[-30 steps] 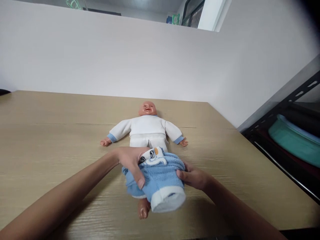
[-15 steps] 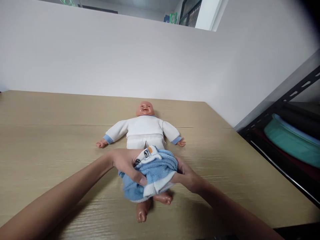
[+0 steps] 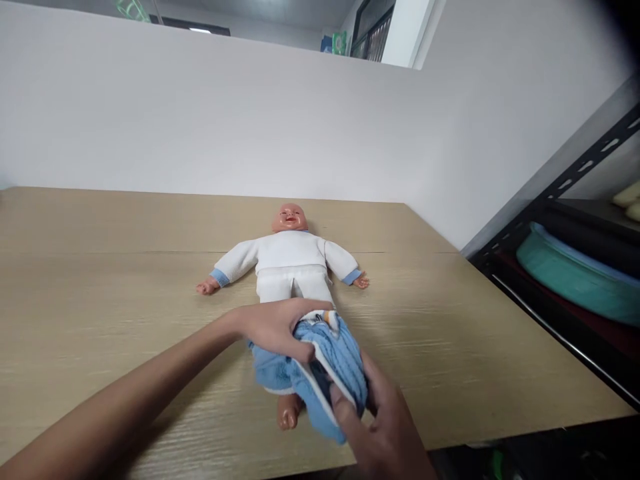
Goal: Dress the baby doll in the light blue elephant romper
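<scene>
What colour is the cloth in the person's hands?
The cloth is blue with white edging, clearest in the head view.

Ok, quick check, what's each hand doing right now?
Left hand: closed, holding the blue garment near its top.
Right hand: closed, holding the same garment at its white-edged opening.

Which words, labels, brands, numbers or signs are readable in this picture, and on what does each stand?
No text can be read.
Blue cloth, white patch: dark marks, too bunched to read.
Green item beyond the wall: too small to tell if it bears lettering.
</scene>
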`<state>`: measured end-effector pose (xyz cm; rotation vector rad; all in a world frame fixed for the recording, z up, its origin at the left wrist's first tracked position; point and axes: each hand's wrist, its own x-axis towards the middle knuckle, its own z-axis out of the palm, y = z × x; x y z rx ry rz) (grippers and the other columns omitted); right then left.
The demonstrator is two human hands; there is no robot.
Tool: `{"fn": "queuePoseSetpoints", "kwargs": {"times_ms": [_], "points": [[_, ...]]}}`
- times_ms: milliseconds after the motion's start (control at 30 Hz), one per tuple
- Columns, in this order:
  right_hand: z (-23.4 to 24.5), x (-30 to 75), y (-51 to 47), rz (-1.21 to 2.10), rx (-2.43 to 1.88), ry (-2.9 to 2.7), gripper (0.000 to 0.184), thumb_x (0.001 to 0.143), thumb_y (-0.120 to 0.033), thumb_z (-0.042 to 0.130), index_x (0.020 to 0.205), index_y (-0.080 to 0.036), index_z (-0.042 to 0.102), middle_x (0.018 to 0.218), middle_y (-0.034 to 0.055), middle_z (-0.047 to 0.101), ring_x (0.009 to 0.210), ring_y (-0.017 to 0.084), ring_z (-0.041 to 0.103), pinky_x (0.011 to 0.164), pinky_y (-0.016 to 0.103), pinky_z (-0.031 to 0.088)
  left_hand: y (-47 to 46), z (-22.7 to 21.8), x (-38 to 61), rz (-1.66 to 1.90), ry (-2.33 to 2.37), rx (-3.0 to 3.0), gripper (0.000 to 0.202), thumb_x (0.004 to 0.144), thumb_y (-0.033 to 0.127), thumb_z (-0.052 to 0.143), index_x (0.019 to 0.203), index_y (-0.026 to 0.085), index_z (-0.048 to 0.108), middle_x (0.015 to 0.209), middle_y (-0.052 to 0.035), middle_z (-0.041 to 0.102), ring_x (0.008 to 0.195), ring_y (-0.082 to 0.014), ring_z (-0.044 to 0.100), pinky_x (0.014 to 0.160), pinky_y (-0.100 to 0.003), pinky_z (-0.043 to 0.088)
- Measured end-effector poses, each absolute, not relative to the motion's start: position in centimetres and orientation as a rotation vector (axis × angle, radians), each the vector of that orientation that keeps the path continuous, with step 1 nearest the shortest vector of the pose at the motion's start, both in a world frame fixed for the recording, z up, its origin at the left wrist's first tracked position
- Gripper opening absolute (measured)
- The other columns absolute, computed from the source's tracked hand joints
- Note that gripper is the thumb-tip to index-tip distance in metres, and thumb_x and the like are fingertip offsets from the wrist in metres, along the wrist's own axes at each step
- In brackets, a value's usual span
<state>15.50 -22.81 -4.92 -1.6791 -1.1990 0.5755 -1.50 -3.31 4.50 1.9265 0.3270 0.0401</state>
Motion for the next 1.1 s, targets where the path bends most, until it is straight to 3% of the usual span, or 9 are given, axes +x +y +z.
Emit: {"fn": "queuePoseSetpoints", "kwargs": {"times_ms": [133, 200, 333, 467, 667, 800, 933, 1000, 1100], "points": [[-5.7, 14.6, -24.4, 0.299, -1.722, -1.300, 0.039, 0.085, -0.035, 0.066, 0.121, -0.019, 0.070, 0.097, 0.0094, 0.076, 0.081, 0.027, 0.073, 0.073, 0.035, 0.062, -4.1, 4.7, -1.3, -0.031, 0.353, 2.065, 0.027, 0.073, 0.024, 0.071, 0.098, 0.020, 0.063, 0.087, 0.0026, 0.067, 0.079, -0.0194, 0.064, 0.071, -0.028, 0.050], [-5.6, 14.8, -24.2, 0.145, -1.705, -1.351, 0.029, 0.083, -0.029, 0.062, 0.110, -0.021, 0.067, 0.100, 0.0084, 0.072, 0.084, 0.025, 0.071, 0.074, 0.035, 0.061, -4.8, 4.7, -1.1, -0.059, 0.421, 2.201, 0.021, 0.075, 0.027, 0.074, 0.090, 0.021, 0.061, 0.080, 0.0036, 0.065, 0.073, -0.0180, 0.062, 0.067, -0.028, 0.046], [-6.7, 15.3, -23.9, 0.117, -1.722, -1.372, 0.033, 0.084, -0.025, 0.055, 0.115, -0.022, 0.066, 0.123, 0.0124, 0.070, 0.107, 0.029, 0.072, 0.087, 0.039, 0.060, -6.1, 4.6, -1.0, -0.138, 0.650, 2.510, 0.037, 0.072, 0.042, 0.082, 0.096, 0.023, 0.061, 0.076, 0.0015, 0.061, 0.072, -0.0232, 0.062, 0.061, -0.031, 0.037], [-9.0, 15.5, -24.3, 0.334, -1.811, -1.285, 0.033, 0.088, -0.035, 0.058, 0.116, -0.021, 0.067, 0.100, 0.0103, 0.077, 0.089, 0.031, 0.075, 0.076, 0.039, 0.059, -6.6, 4.0, -1.1, -0.191, 0.739, 2.556, 0.046, 0.071, 0.045, 0.083, 0.104, 0.023, 0.059, 0.079, -0.0004, 0.062, 0.076, -0.0281, 0.066, 0.057, -0.032, 0.033], [-8.2, 15.3, -23.6, 0.736, -1.692, -1.065, 0.029, 0.093, -0.040, 0.057, 0.113, -0.022, 0.065, 0.091, 0.0065, 0.074, 0.079, 0.027, 0.068, 0.071, 0.036, 0.056, -6.4, 3.4, -1.4, -0.136, 0.720, 2.400, 0.047, 0.072, 0.040, 0.082, 0.104, 0.024, 0.052, 0.084, 0.0003, 0.063, 0.081, -0.0285, 0.067, 0.063, -0.032, 0.040], [-6.8, 15.1, -22.7, 0.762, -1.560, -0.954, 0.024, 0.090, -0.036, 0.062, 0.108, -0.021, 0.063, 0.090, 0.0046, 0.071, 0.078, 0.024, 0.065, 0.069, 0.032, 0.054, -6.1, 3.5, -2.2, -0.024, 0.631, 2.252, 0.062, 0.068, 0.032, 0.084, 0.118, 0.023, 0.048, 0.099, -0.0014, 0.066, 0.089, -0.0274, 0.068, 0.074, -0.033, 0.048], [-5.1, 15.3, -21.6, 0.820, -1.436, -0.981, 0.020, 0.089, -0.031, 0.063, 0.107, -0.021, 0.065, 0.092, 0.0034, 0.070, 0.083, 0.023, 0.064, 0.074, 0.030, 0.055, -5.9, 3.6, -3.5, 0.099, 0.575, 2.070, 0.065, 0.073, 0.030, 0.079, 0.128, 0.021, 0.046, 0.109, -0.0026, 0.067, 0.093, -0.0252, 0.068, 0.080, -0.033, 0.051], [-4.2, 15.7, -20.8, 0.842, -1.398, -1.022, 0.018, 0.091, -0.031, 0.060, 0.106, -0.021, 0.065, 0.091, 0.0025, 0.068, 0.084, 0.022, 0.064, 0.077, 0.029, 0.055, -5.7, 3.5, -3.9, 0.142, 0.548, 2.033, 0.063, 0.077, 0.032, 0.078, 0.131, 0.022, 0.048, 0.116, -0.0035, 0.068, 0.099, -0.0261, 0.068, 0.084, -0.033, 0.053], [-3.2, 16.4, -19.2, 0.858, -1.387, -1.116, 0.012, 0.092, -0.030, 0.057, 0.099, -0.022, 0.063, 0.091, 0.0016, 0.065, 0.085, 0.022, 0.062, 0.078, 0.028, 0.053, -5.4, 3.3, -4.1, 0.162, 0.523, 2.007, 0.044, 0.091, 0.040, 0.070, 0.128, 0.022, 0.053, 0.116, -0.0036, 0.069, 0.105, -0.0278, 0.067, 0.087, -0.035, 0.053]]}}
